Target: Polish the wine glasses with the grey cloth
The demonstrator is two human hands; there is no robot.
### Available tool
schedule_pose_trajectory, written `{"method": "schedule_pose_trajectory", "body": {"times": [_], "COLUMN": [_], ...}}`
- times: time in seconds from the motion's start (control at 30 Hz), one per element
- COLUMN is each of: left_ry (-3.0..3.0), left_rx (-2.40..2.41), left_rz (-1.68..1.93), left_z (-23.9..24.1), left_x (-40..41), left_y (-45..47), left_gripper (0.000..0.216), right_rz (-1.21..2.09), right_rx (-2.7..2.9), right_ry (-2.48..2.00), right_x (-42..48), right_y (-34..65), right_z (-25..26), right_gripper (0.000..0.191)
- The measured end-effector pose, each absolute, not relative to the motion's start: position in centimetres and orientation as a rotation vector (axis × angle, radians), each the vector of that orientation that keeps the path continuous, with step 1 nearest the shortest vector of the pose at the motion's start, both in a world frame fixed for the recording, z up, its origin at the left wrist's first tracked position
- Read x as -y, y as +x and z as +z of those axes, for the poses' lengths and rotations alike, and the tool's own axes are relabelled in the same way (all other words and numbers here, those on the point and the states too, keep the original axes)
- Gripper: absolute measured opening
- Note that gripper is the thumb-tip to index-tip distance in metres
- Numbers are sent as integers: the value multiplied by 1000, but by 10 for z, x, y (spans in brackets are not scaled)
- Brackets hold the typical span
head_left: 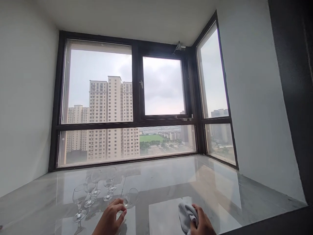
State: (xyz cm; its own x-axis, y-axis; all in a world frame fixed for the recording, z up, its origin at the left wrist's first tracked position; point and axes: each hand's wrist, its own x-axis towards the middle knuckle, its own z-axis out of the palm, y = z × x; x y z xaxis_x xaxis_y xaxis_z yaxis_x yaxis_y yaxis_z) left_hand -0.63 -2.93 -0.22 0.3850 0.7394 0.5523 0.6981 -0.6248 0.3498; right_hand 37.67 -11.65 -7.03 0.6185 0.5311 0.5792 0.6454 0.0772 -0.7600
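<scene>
My left hand is closed, with thumb and fingers curled at the stem end of a clear wine glass. That glass is tilted, its bowl pointing away from me and to the right; the stem and foot are mostly hidden. My right hand grips a crumpled light grey cloth, apart from the glass. Left of my left hand, several stemmed glasses stand upright in a cluster, the nearest glass at the front left and another glass closest to my fingers.
Glossy grey tiles cover the wide window sill, which reflects the window. A dark-framed window rises behind it, with a smaller pane on the right side. White walls close in both sides. The sill's front edge shows at lower right.
</scene>
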Motion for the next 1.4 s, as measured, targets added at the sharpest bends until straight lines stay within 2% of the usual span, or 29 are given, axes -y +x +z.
{"method": "schedule_pose_trajectory", "body": {"times": [0.23, 0.4, 0.47, 0.5, 0.6, 0.9, 1.07, 1.23, 1.4], "left_ry": [2711, 2595, 2522, 2487, 2442, 2572, 2876, 2886, 2537], "left_rx": [-1011, -1099, -1138, -1148, -1156, -1004, -686, -554, -627], "left_rz": [1316, 1479, 1492, 1485, 1431, 1136, 962, 1109, 1317], "left_z": [9, -3, -6, -7, -7, -4, 2, 4, 0], "left_x": [15, 2, 0, -1, 0, 9, 17, 18, 20], "left_y": [117, 121, 114, 111, 111, 121, 123, 123, 125], "left_gripper": [18, 22, 12, 6, 24, 24, 21, 22, 23], "right_rz": [-174, -68, 8, 38, 66, -187, -278, -196, 13], "right_rx": [988, 1107, 1228, 1286, 1391, 1323, 1287, 1109, 916], "right_ry": [-1686, -1756, -1756, -1751, -1720, -1269, -1177, -1260, -1325], "right_x": [116, 118, 116, 114, 107, 101, 105, 108, 109], "right_y": [372, 359, 354, 352, 345, 299, 295, 317, 332], "right_z": [-73, -58, -54, -53, -55, -38, -25, -14, -11], "right_gripper": [47, 58, 68, 69, 66, 79, 76, 59, 50]}}
